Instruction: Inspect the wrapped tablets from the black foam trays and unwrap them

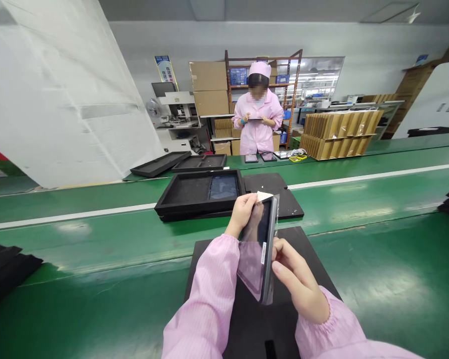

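A dark tablet (260,229) with clear plastic film over it is held on edge, tilted, above a black foam pad (232,319). My left hand (242,213) is closed on its upper edge, beside a pale paper tab (265,196). A small white label (264,253) shows near the tablet's side edge. Curled fingers of my right hand (295,279) are close against the back and right side of the tablet, where the film sticks out. Whatever lies between those fingertips is too small to make out.
Beyond the tablet, a black foam tray (183,192) holds another tablet (223,187) beside flat foam pieces (290,202). Across the green bench, a co-worker in pink (258,109) holds a flat device. Cardboard dividers (340,132) stand right; black foam stacks (7,271) lie left.
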The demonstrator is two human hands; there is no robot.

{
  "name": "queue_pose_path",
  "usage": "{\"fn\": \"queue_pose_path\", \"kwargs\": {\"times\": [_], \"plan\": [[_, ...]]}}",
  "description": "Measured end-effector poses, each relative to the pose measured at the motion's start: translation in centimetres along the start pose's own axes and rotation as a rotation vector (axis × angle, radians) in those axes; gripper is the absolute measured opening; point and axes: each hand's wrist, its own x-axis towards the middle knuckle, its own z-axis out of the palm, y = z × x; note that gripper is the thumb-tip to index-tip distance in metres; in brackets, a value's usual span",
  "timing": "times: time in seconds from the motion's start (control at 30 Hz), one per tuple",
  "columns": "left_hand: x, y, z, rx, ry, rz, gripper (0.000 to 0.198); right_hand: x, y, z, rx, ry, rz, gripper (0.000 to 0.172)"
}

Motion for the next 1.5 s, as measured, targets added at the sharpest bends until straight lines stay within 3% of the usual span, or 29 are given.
{"fn": "queue_pose_path", "kwargs": {"times": [0.73,0.93,1.2,1.5], "plan": [[0.2,-0.6,0.1,0.005,-0.069,-0.010,0.046,-0.1,-0.1,-0.8,-0.048,0.002,0.056,0.030],[0.0,0.1,-0.1,0.001,-0.135,-0.001,0.046,-0.2,-0.3,-0.3,-0.022,-0.042,0.050,0.027],[-0.8,1.5,-0.7,0.002,-0.274,-0.004,0.044,-0.5,-0.9,0.4,-0.067,-0.224,-0.003,0.014],[-1.1,1.9,-0.5,0.010,-0.315,-0.026,0.047,-0.3,-1.3,0.1,-0.065,-0.261,-0.003,0.017]]}}
